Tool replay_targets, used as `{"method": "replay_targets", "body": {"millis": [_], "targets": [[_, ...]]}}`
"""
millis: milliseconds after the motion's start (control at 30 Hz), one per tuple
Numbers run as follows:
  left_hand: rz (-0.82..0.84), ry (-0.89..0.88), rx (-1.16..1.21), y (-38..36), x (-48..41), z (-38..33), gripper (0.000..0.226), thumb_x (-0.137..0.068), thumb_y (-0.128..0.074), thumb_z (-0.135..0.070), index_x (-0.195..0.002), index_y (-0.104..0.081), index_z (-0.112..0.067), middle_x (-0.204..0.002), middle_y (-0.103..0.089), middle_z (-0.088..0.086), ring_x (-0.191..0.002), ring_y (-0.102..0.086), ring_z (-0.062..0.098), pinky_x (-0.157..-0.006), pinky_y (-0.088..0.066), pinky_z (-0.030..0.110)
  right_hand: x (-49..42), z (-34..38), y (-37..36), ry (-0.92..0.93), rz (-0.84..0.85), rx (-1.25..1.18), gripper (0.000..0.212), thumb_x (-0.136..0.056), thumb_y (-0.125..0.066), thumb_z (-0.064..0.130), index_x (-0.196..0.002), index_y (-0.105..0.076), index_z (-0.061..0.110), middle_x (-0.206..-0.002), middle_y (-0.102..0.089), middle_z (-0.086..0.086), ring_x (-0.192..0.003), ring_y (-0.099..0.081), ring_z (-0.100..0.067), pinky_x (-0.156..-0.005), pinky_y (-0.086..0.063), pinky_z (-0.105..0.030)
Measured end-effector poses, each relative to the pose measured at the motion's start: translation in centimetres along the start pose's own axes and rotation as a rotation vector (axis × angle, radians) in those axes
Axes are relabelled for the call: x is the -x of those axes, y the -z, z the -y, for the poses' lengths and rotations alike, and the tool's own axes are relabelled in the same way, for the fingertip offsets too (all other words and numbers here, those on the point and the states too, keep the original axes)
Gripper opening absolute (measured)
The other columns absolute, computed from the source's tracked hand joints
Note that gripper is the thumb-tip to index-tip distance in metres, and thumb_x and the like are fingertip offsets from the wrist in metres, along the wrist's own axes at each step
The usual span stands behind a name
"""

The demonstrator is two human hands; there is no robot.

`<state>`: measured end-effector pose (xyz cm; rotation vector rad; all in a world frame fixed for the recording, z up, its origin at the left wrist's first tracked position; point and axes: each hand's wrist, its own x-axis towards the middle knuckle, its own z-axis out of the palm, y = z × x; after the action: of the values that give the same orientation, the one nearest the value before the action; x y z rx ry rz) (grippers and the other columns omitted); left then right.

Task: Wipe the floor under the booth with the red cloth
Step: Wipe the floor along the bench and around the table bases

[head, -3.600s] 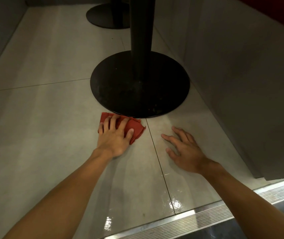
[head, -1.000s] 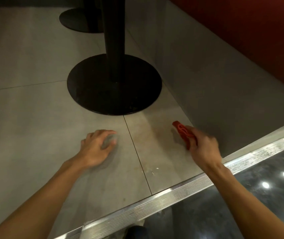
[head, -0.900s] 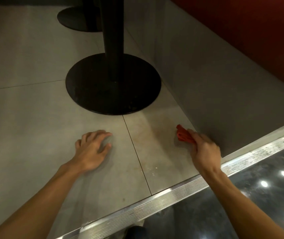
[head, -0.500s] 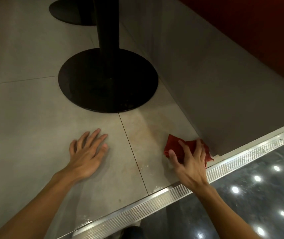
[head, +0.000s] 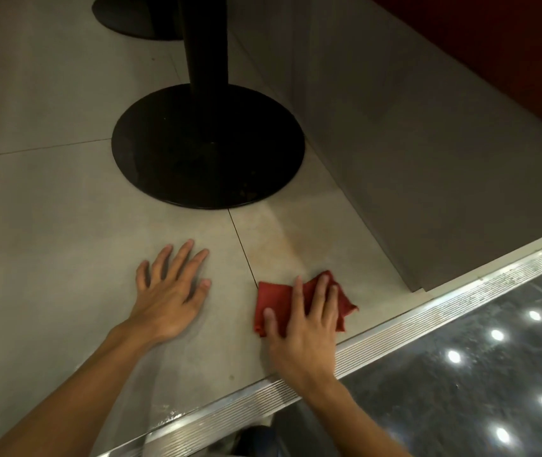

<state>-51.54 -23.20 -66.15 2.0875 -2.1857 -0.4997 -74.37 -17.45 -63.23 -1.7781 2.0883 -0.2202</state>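
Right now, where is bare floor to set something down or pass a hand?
Widest: the tiles left of the table base, beyond the left hand. Also the patch between base, booth panel and red cloth. Crowded: right hand and cloth by the metal strip.

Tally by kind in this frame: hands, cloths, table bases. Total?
Hands: 2, left hand and right hand
Red cloth: 1
Black table bases: 2, near base and far base
Total: 5

Grey tiled floor (head: 48,209), black round table base (head: 208,146), grey booth panel (head: 427,159), ribbed metal edge strip (head: 444,308).
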Motion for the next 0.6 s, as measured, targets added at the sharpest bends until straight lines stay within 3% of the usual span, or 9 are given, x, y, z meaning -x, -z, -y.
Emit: {"method": "replay_targets", "body": {"millis": [133, 233, 467, 600], "targets": [[0.007, -0.009, -0.001, 0.0, 0.1, 0.1, 0.061, -0.089, -0.005, -0.065, -0.147, 0.002, -0.047, -0.157, 0.015, -0.021, -0.143, 0.021, 0.010, -0.115, 0.013, 0.044, 1.3, 1.3, -1.4, 0.054, 0.042, 0.065, 0.083, -0.093, -0.018, 0.071, -0.154, 0.015, 0.025, -0.155, 0.037, -0.010, -0.142, 0.034, -0.029, -0.112, 0.020, -0.039], [-0.006, -0.020, 0.026, 0.1, 0.1, 0.2, 0.058, -0.093, -0.012, -0.064, -0.147, 0.001, -0.047, -0.157, 0.013, -0.022, -0.143, 0.021, 0.009, -0.114, 0.015, 0.042, 0.5, -0.5, -0.4, 0.064, 0.067, 0.100, 0.085, -0.092, -0.015, 0.073, -0.151, 0.022, 0.025, -0.153, 0.039, -0.009, -0.142, 0.035, -0.028, -0.114, 0.017, -0.041], [-0.014, -0.045, 0.042, 0.1, 0.1, 0.3, 0.057, -0.094, -0.014, -0.060, -0.148, 0.002, -0.047, -0.157, 0.015, -0.021, -0.142, 0.022, 0.008, -0.110, 0.020, 0.035, -2.7, -6.1, 2.7, -0.098, 0.022, 0.069, 0.089, -0.090, -0.022, 0.073, -0.153, 0.017, 0.025, -0.159, 0.027, -0.009, -0.146, 0.024, -0.029, -0.119, 0.006, -0.048], [-0.022, -0.047, 0.037, 0.0, 0.0, 0.3, 0.056, -0.095, -0.015, -0.059, -0.147, 0.001, -0.047, -0.157, 0.015, -0.021, -0.143, 0.021, 0.008, -0.109, 0.021, 0.034, -1.1, -3.6, 1.5, -0.043, 0.043, 0.041, 0.087, -0.091, -0.019, 0.071, -0.152, 0.019, 0.023, -0.157, 0.032, -0.010, -0.142, 0.032, -0.030, -0.115, 0.015, -0.045]]}}
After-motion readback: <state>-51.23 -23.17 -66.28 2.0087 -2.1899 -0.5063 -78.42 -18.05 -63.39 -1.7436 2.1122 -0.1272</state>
